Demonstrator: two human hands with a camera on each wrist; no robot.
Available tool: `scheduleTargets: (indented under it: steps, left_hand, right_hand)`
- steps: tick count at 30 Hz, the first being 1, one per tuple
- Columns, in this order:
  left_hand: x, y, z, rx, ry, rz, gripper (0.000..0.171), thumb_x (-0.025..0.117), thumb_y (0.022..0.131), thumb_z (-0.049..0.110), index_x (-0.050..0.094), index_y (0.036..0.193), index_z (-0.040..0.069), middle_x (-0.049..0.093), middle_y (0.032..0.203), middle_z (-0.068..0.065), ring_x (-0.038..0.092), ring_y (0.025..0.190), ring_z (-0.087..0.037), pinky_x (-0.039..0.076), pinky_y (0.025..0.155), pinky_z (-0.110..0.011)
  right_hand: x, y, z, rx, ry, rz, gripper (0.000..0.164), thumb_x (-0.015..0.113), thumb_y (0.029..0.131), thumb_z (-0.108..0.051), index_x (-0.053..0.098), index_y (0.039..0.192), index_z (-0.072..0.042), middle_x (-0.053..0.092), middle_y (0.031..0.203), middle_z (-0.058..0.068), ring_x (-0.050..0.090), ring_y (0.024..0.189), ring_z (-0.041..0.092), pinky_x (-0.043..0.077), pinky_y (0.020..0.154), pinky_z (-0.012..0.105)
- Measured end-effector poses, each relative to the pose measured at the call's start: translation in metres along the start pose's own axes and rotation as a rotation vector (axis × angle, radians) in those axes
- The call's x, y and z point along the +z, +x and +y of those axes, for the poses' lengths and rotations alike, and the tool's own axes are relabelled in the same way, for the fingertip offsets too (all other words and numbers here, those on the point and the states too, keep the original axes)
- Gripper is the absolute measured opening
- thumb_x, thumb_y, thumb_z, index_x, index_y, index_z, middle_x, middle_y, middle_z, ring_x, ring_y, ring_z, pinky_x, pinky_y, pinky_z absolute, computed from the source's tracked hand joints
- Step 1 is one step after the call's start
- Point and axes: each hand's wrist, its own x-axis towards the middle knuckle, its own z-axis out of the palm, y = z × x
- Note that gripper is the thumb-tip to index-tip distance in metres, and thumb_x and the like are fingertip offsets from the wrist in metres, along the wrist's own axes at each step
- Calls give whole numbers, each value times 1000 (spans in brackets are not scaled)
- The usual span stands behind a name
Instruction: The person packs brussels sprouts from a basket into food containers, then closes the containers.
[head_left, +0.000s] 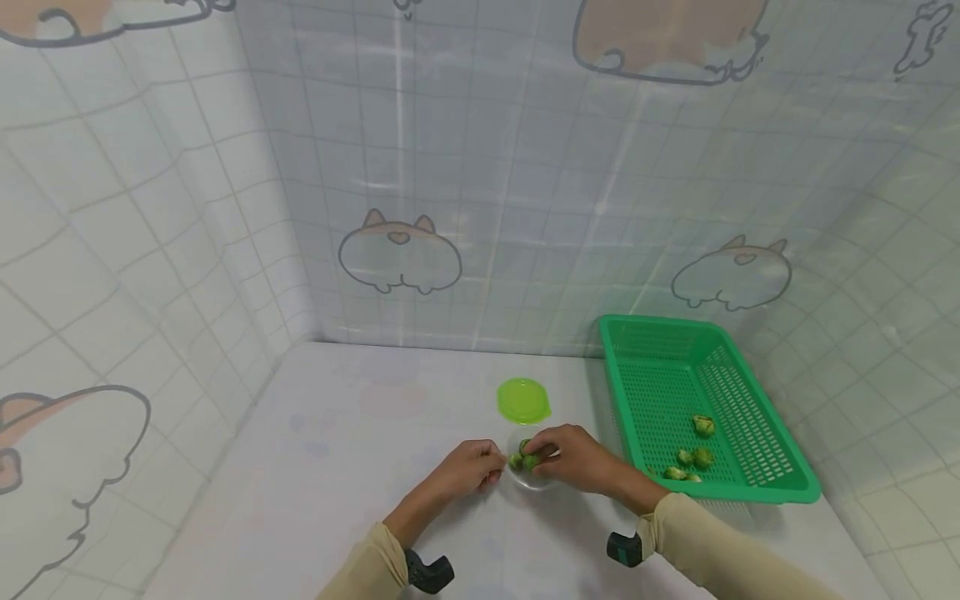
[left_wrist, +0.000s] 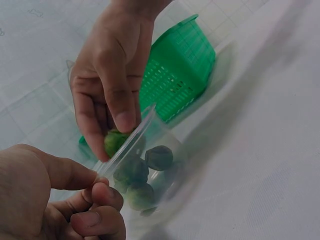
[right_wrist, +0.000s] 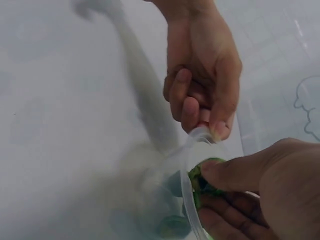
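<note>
A clear plastic tub (left_wrist: 172,187) stands on the white table with several Brussels sprouts (left_wrist: 140,195) inside. My left hand (head_left: 468,468) pinches the tub's rim between thumb and forefinger, on its left side. Over the tub's mouth, my right hand (head_left: 579,460) holds a Brussels sprout (right_wrist: 206,175) between thumb and fingers, right at the rim. In the left wrist view the right hand (left_wrist: 112,75) points downward, its fingertips partly hidden behind the rim.
A green perforated basket (head_left: 618,400) sits at the right, with several more Brussels sprouts (head_left: 702,457) toward its near end. Behind the tub lies a bright green round lid (head_left: 523,401). A patterned curtain (head_left: 480,275) stands along the table's back.
</note>
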Motion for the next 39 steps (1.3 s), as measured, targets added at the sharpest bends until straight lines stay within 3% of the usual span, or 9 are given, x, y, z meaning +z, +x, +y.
scheduleTargets:
  steps: [7, 13, 21, 39]
  left_hand:
    - [-1, 1, -1, 6, 19, -5, 23, 57, 98, 17, 60, 80, 4, 54, 66, 0, 44, 57, -11, 37, 55, -25]
    - [-1, 1, 0, 4, 21, -3, 23, 57, 98, 17, 59, 79, 4, 53, 66, 1, 44, 57, -11, 37, 55, -25]
    - [-2, 1, 0, 9, 17, -2, 23, 57, 98, 17, 59, 79, 5, 53, 66, 1, 44, 57, -11, 37, 55, -25]
    - [-2, 2, 0, -2, 4, -7, 24, 57, 99, 18, 59, 80, 4, 53, 66, 0, 43, 56, -11, 36, 53, -25]
  right_hand:
    - [11, 4, -4, 48, -83, 3, 26, 79, 83, -3, 74, 108, -4, 72, 105, 5, 68, 93, 20, 53, 76, 28]
    - [17, 5, -8, 83, -58, -8, 27, 79, 83, -1, 73, 109, -2, 71, 107, 6, 68, 95, 20, 54, 76, 30]
    - [20, 7, -6, 75, -110, -19, 27, 79, 84, -3, 72, 110, -2, 71, 106, 5, 69, 93, 16, 54, 76, 27]
    - [20, 8, -5, 83, -95, -24, 24, 78, 85, -5, 72, 108, -2, 73, 101, 4, 68, 90, 14, 54, 74, 27]
